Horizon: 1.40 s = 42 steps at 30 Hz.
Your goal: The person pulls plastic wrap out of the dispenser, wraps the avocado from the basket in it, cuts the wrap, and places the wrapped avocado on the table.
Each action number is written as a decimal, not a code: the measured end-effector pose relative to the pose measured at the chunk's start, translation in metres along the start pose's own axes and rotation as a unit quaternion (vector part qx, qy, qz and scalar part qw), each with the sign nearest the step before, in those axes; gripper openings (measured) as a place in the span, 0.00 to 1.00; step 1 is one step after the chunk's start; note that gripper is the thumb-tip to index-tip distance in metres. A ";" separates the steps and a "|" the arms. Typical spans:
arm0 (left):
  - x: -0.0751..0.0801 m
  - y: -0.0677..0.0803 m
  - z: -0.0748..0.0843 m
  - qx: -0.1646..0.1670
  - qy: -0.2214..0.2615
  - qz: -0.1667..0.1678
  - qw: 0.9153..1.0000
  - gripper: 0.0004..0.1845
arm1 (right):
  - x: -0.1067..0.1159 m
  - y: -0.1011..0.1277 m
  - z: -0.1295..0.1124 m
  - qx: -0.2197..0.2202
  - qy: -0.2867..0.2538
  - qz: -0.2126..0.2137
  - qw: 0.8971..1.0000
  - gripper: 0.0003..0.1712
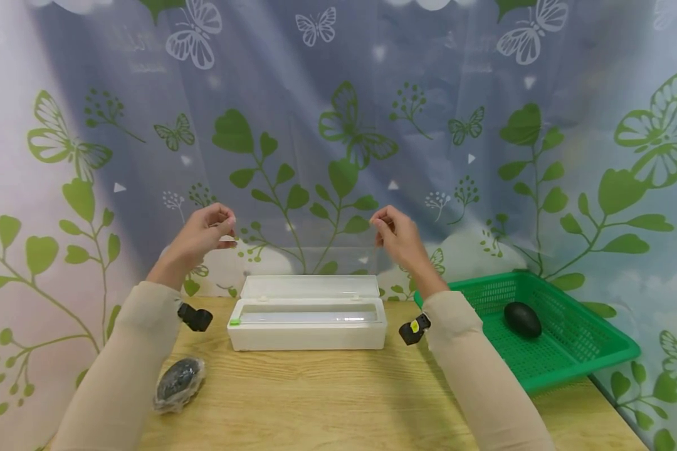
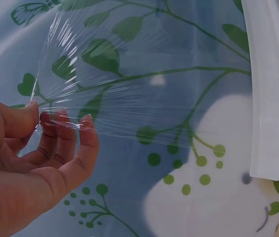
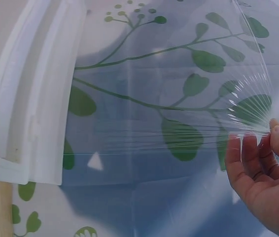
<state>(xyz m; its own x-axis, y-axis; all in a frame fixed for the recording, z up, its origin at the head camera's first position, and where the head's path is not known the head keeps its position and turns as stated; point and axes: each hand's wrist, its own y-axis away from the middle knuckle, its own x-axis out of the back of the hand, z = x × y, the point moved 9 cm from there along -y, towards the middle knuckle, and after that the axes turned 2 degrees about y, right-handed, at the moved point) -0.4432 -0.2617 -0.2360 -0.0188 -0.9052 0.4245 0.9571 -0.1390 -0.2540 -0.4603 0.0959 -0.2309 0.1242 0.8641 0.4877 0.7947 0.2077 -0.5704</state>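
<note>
The long white plastic dispenser box [image 1: 307, 322] with its lid standing open is the landmark here; it sits on the light wooden table [image 1: 338, 401]. Above this box, a thin transparent sheet of cling film [image 1: 304, 250] is pulled up and stretched flat between both hands. The left hand [image 1: 200, 235] is up and to the left of the box and pinches the left top corner of the film between thumb and fingertips [image 2: 60, 121]; the other fingers are curled loosely beside them. The right hand [image 1: 397, 235] is up and to the right of the box and pinches the right top corner in the same way, thumb against fingertips [image 3: 272, 136]. Fine wrinkles run out from both pinch points. The lower edge of the film seems to go down into the box, so I judge it is not yet cut off.

To the left of the box, a dark oval thing already wrapped in crinkled clear film [image 1: 177, 382] lies on the table. To the right of the box, a green plastic mesh basket [image 1: 575, 357] holds one bare dark oval fruit, maybe an avocado [image 1: 521, 319]. So one piece looks finished, one waits unwrapped, and the new sheet is drawn out but not separated.
</note>
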 end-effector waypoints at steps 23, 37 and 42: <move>0.017 -0.001 0.039 -0.028 0.000 0.027 0.999 0.10 | 0.025 -0.014 -0.038 0.026 0.009 0.023 0.999 0.13; 0.022 0.021 0.047 -0.042 -0.008 0.034 0.998 0.11 | 0.034 -0.002 -0.060 0.034 0.037 0.001 0.999 0.11; 0.017 0.044 0.045 -0.061 0.004 0.027 0.998 0.12 | 0.035 0.016 -0.064 0.043 0.042 -0.020 0.998 0.11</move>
<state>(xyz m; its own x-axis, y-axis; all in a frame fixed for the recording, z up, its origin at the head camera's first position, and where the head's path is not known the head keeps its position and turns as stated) -0.3887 -0.2646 -0.2006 0.0296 -0.9159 0.4003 0.9149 -0.1365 -0.3799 -0.4048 0.0998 -0.1810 0.1453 0.8135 0.5632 0.7464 0.2835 -0.6020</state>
